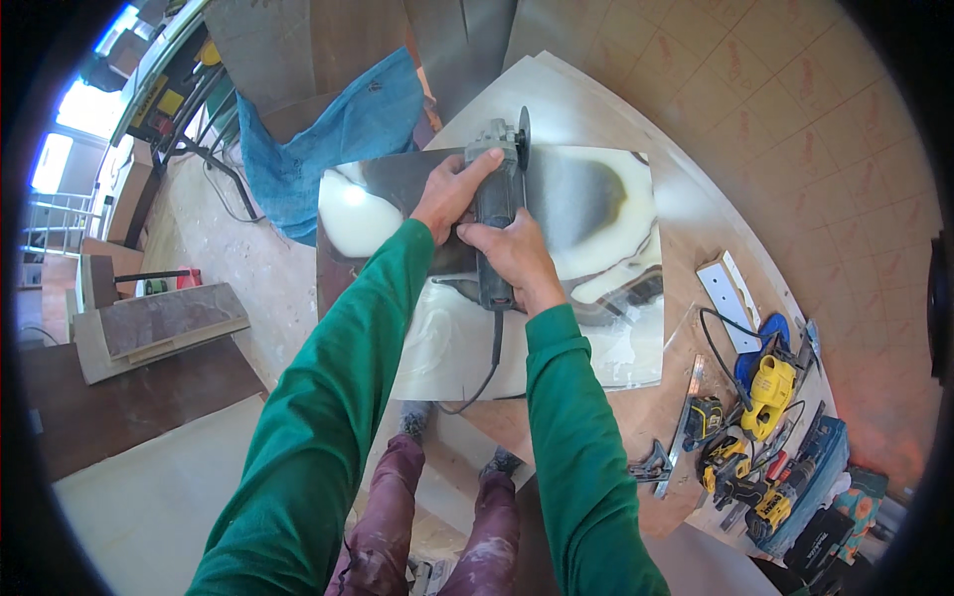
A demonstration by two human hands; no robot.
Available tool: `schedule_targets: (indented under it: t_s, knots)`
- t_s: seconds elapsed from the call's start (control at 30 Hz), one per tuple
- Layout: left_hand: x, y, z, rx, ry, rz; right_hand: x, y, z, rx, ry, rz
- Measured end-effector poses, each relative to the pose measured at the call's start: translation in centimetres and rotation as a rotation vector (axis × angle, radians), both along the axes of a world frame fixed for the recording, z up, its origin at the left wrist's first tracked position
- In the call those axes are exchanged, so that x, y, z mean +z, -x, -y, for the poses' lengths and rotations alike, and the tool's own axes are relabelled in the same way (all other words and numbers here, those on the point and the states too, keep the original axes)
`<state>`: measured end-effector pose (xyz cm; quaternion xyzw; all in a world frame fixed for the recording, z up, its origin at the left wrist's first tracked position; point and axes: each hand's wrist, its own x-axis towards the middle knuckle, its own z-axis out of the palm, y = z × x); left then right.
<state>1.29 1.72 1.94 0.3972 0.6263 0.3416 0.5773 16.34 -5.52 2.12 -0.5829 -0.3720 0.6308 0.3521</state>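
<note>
Both hands hold a grey angle grinder (495, 204) above a glossy sheet (606, 353) patterned in cream, grey and dark brown. My left hand (452, 195) wraps round the grinder near its gear head. Farther down the body, my right hand (514, 260) grips the handle, its thumb laid across it. A thin cutting disc (524, 139) stands upright at the right of the grinder's head, over the sheet's far edge. Whether the disc touches the sheet, I cannot tell. From the tool's near end a dark cord (497, 343) runs down past the sheet's front edge.
The sheet lies on a wooden table (681, 422). At its right are a yellow power tool (768, 397), a tape measure (704, 419), cordless drills (770, 512) and a metal ruler (681, 427). A blue cloth (328, 139) hangs at the far left; boards (164, 328) stand on the left.
</note>
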Motion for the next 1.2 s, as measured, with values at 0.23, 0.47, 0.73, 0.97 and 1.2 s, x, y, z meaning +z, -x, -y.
schedule_targets:
  t_s: [0.23,0.47,0.73,0.97,1.2]
  knots:
    - [-0.5,0.1,-0.4,0.017,-0.03,-0.005,0.0,-0.1,-0.4,0.027,-0.008,-0.042]
    - [-0.9,-0.1,0.3,0.027,-0.044,0.031,-0.5,-0.1,0.3,-0.004,-0.041,-0.045]
    - [-0.7,-0.4,2.0,0.062,-0.044,0.053,0.1,-0.1,2.1,-0.002,-0.02,0.037]
    - [-0.8,-0.6,3.5,0.059,-0.053,0.111,-0.5,-0.4,3.5,-0.004,-0.074,0.05]
    - [-0.9,-0.5,3.1,0.074,-0.046,0.099,-0.4,-0.3,3.0,0.004,-0.055,0.078]
